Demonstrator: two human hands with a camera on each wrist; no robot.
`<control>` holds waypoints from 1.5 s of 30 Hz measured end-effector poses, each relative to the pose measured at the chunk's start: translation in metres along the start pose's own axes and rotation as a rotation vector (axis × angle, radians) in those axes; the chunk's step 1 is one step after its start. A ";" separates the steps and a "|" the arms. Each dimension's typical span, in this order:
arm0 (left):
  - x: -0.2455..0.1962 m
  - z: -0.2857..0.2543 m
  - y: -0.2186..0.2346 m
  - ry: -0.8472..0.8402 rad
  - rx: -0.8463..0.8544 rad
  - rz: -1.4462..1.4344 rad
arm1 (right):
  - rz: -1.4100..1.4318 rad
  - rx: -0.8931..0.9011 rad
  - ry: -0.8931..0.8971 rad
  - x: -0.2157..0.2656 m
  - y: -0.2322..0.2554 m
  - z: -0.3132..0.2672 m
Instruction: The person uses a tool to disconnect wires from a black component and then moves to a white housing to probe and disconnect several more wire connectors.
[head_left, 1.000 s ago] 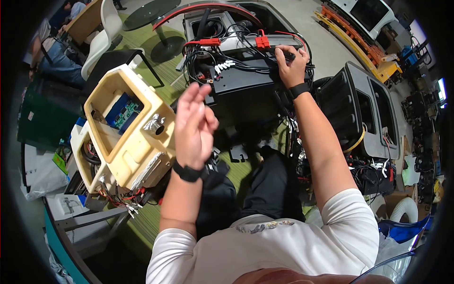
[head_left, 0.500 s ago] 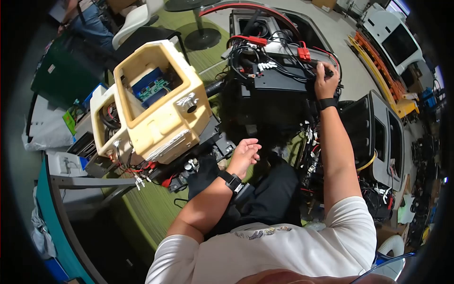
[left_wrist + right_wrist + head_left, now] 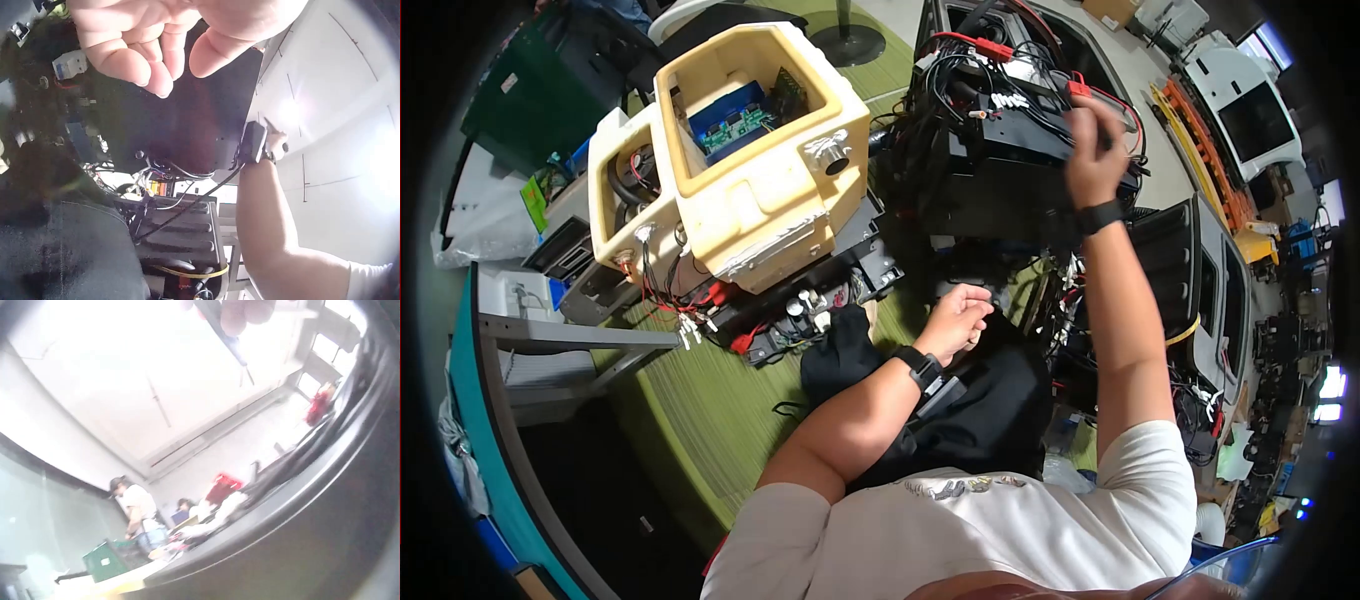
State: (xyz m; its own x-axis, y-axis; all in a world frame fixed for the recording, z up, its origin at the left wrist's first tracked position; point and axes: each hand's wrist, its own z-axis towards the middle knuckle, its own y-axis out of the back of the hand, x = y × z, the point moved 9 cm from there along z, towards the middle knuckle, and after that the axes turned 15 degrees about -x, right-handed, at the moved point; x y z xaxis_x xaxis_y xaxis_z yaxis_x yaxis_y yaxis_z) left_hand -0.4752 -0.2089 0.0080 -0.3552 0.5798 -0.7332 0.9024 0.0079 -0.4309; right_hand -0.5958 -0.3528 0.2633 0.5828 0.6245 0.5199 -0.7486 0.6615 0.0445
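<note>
A slim dark tool (image 3: 221, 328) lies pinched in the right hand's (image 3: 1097, 160) fingers, its long axis reaching past them; the left hand (image 3: 955, 326), fingers loosely curled, is well apart.

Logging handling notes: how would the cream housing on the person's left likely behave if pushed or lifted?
The cream housing looks stiff, given its thick moulded walls. It may be light for its size, as large openings show it hollow. Loose wires at its lower edge would probably flop and could snag.
</note>
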 end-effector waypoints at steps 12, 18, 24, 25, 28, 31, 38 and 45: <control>-0.004 0.028 0.002 -0.259 -0.044 0.042 | -0.459 0.575 0.456 0.079 -0.144 -0.080; -0.011 0.026 0.015 -0.124 -0.048 -0.018 | -0.613 0.581 0.603 0.080 -0.157 -0.079; -0.013 0.034 0.020 -0.147 -0.021 -0.120 | -0.704 0.592 0.690 0.078 -0.169 -0.083; -0.014 0.035 0.020 -0.157 -0.016 -0.141 | -0.706 0.593 0.697 0.078 -0.170 -0.083; -0.018 0.032 0.018 -0.132 0.001 -0.140 | -0.729 0.580 0.731 0.080 -0.171 -0.082; -0.024 0.029 0.019 -0.138 -0.024 -0.102 | -0.728 0.555 0.745 0.085 -0.170 -0.080; -0.025 0.036 0.020 -0.118 -0.064 -0.166 | -0.482 0.522 0.519 0.089 -0.138 -0.054; -0.022 0.027 0.016 -0.067 -0.058 -0.072 | 0.074 0.211 -0.123 0.085 -0.016 -0.026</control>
State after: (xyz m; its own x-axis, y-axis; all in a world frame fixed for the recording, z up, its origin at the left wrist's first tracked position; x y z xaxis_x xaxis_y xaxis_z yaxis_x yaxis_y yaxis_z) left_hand -0.4598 -0.2432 0.0028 -0.4338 0.5202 -0.7357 0.8856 0.0958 -0.4545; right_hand -0.5263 -0.2990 0.2847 0.4904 0.6044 0.6278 -0.8449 0.5063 0.1726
